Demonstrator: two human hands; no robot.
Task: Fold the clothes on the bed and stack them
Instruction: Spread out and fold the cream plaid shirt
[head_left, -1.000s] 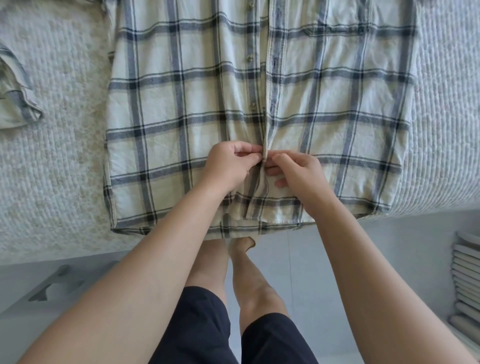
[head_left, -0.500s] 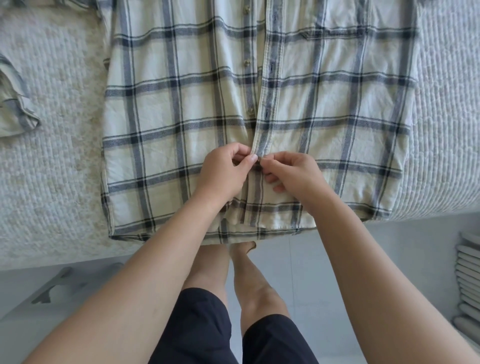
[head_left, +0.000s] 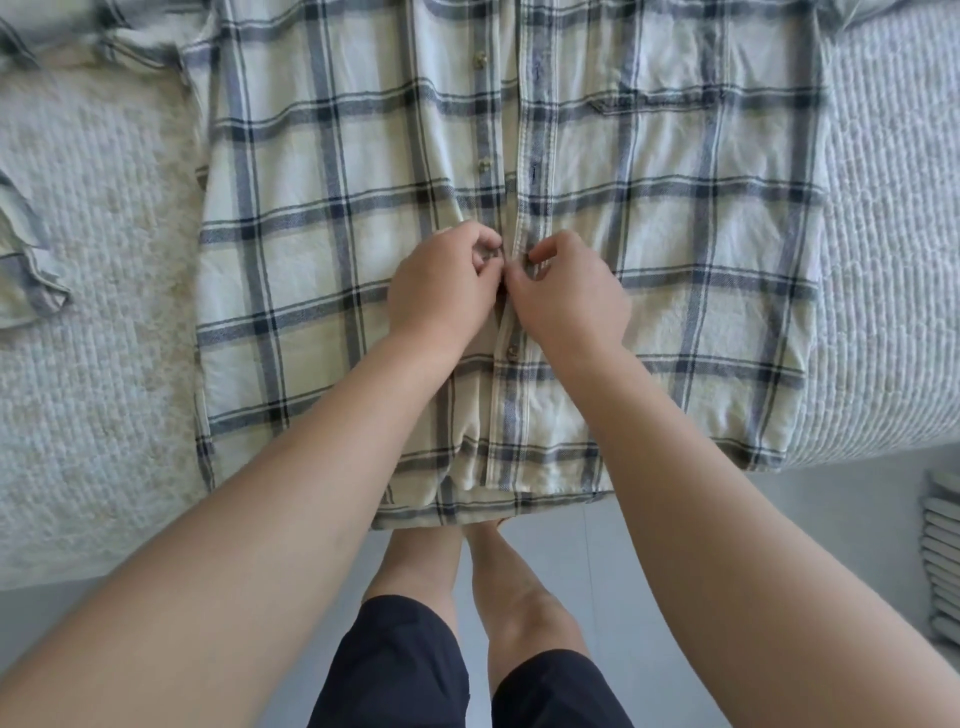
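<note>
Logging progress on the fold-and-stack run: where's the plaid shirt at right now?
Done: the plaid shirt lies flat, front up, on the bed, one lower button fastened. In hand: the left hand and right hand pinch the placket at the next button up. Left: two upper buttons sit open, no fold made, no stack in view; another garment lies unfolded at the left.

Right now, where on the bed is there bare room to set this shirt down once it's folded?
Bare quilt lies left of the plaid shirt, below the other garment at the left edge. A narrower strip runs right of the shirt. The middle is crowded: the shirt spreads there under the left hand and right hand.
</note>
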